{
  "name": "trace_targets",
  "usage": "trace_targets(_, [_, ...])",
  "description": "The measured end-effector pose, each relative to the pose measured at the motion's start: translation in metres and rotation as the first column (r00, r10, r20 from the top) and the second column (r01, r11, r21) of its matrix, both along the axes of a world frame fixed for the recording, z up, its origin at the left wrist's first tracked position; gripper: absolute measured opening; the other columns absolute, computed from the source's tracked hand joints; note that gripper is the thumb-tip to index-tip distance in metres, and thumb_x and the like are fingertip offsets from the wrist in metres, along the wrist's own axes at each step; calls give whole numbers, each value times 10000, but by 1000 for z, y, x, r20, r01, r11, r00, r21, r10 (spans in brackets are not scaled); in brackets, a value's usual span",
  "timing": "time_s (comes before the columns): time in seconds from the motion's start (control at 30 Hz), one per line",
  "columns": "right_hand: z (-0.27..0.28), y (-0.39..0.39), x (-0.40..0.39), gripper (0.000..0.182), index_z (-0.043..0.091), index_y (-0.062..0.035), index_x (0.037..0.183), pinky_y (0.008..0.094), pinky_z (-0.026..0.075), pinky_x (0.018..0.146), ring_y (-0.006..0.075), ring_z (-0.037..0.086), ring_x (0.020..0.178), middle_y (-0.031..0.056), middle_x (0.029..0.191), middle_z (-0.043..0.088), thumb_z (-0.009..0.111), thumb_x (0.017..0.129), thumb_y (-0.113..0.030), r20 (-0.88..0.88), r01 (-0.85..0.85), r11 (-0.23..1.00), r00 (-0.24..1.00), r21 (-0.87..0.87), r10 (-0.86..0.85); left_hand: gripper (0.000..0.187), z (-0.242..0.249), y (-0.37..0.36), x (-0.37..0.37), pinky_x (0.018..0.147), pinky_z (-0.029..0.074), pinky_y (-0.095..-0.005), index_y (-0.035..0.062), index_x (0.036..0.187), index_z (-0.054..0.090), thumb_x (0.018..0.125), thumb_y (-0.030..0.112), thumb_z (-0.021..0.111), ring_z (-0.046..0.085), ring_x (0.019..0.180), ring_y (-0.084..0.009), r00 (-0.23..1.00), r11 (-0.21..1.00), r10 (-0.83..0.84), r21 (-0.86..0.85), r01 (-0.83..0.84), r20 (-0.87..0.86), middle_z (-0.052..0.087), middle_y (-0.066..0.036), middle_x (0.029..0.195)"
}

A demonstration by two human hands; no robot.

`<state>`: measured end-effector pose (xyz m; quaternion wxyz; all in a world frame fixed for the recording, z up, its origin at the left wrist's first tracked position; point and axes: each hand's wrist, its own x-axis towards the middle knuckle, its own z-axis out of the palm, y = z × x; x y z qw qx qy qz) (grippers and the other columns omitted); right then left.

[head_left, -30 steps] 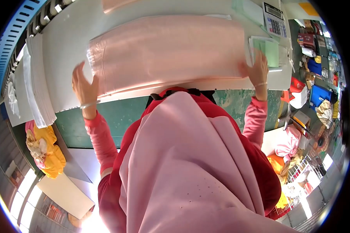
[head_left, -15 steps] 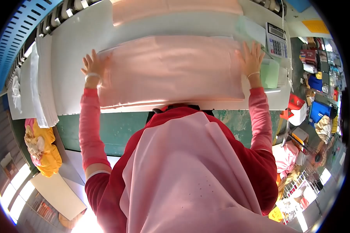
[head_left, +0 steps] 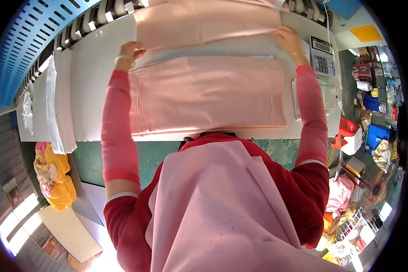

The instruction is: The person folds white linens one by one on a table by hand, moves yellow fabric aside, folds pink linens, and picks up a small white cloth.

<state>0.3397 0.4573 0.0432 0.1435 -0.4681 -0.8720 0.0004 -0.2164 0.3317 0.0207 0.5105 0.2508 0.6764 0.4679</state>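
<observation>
A pale pink fabric panel (head_left: pixel 208 22) comes over the far side of the white table, its near edge slanting lower on the left. My left hand (head_left: pixel 130 51) is at that panel's near left corner, fingers curled closed on the edge. At the near right corner, the fingertips of my right hand (head_left: pixel 290 41) are pinched on the cloth. Between my forearms and close to my body lies a flat stack of pink fabric (head_left: pixel 208 93), with pale layers peeking out at its far edge. Neither hand touches this stack.
A calculator (head_left: pixel 323 56) and papers (head_left: pixel 326 97) lie on the table's right side. Folded white sheets (head_left: pixel 61 99) stand at the left. Belts and rollers (head_left: pixel 93 22) run along the far edge, beside a blue slotted panel (head_left: pixel 34 41).
Both hands have left the sides of the near stack and reached forward to the far panel, their fingers closing from a spread pose. The far panel's edge has come nearer, lower on its left.
</observation>
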Motion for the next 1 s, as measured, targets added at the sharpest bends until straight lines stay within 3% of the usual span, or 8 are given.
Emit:
trace_targets(0.27, [118, -89, -17, 91, 642, -114, 841, 250, 460, 696, 195, 617, 693, 29, 802, 632, 633, 755, -86, -599, 178, 979, 797, 104, -81, 101, 115, -38, -61, 570, 484, -247, 50, 698, 511, 778, 8, 556, 571, 619, -161, 917, 879, -155, 475, -42, 367, 509, -30, 644])
trace_targets(0.47, [120, -194, 12, 188, 665, -93, 860, 262, 458, 739, 187, 607, 791, 37, 868, 640, 658, 688, -18, -381, 146, 939, 924, 312, -17, 282, 166, -172, -12, 692, 457, -240, 30, 1063, 510, 785, -15, 524, 554, 796, -150, 991, 824, 131, 558, -92, -30, 566, -76, 916])
trace_targets(0.6, [58, -281, 14, 281, 668, -95, 828, 312, 454, 754, 216, 585, 866, 52, 863, 632, 625, 602, 66, -446, 132, 991, 885, -33, -133, 334, 111, -248, 10, 597, 404, -189, 45, 1078, 512, 756, -47, 506, 502, 743, -83, 948, 945, 89, 327, 17, -305, 531, -17, 886])
trace_targets(0.63, [42, -298, 8, 263, 661, -86, 810, 317, 452, 741, 221, 583, 847, 56, 842, 629, 608, 605, 68, -426, 115, 990, 894, -83, -140, 319, 91, -262, 9, 542, 380, -172, 45, 1062, 530, 755, -40, 536, 476, 638, -54, 806, 975, -84, 120, 188, -585, 512, 22, 756])
trace_targets(0.7, [34, -308, 5, 227, 648, -70, 781, 323, 449, 722, 230, 578, 820, 64, 825, 622, 583, 612, 67, -417, 83, 986, 898, -146, -138, 331, 56, -278, 12, 531, 392, -203, 37, 1046, 543, 723, 35, 612, 448, 568, -69, 809, 984, -173, -56, 172, -562, 488, 22, 665])
trace_targets(0.73, [33, -305, 10, 208, 641, -62, 769, 323, 446, 714, 235, 575, 811, 68, 827, 620, 575, 617, 63, -429, 69, 985, 894, -159, -132, 418, 52, -283, 10, 572, 424, -267, 54, 1080, 529, 672, 42, 614, 464, 583, -115, 585, 957, -284, -263, 122, -760, 502, -18, 685])
trace_targets(0.87, [50, -265, -1, 134, 619, -50, 746, 330, 446, 691, 250, 572, 783, 77, 849, 618, 555, 654, 23, -467, 122, 982, 867, -142, -175, 502, 85, -242, 25, 728, 442, -331, 81, 1127, 508, 634, 10, 561, 530, 854, -232, 279, 987, -53, -7, 163, -959, 528, -110, 973])
trace_targets(1.0, [63, -219, -72, 376, 562, -114, 1103, 418, 367, 876, 260, 478, 1075, 104, 1143, 538, 587, 741, -209, -205, -111, 988, 970, 104, 131, 541, 91, -171, 95, 941, 339, -423, 94, 1190, 478, 707, 241, 671, 435, 1120, -310, 62, 856, 60, 83, 511, -996, 474, -121, 1203])
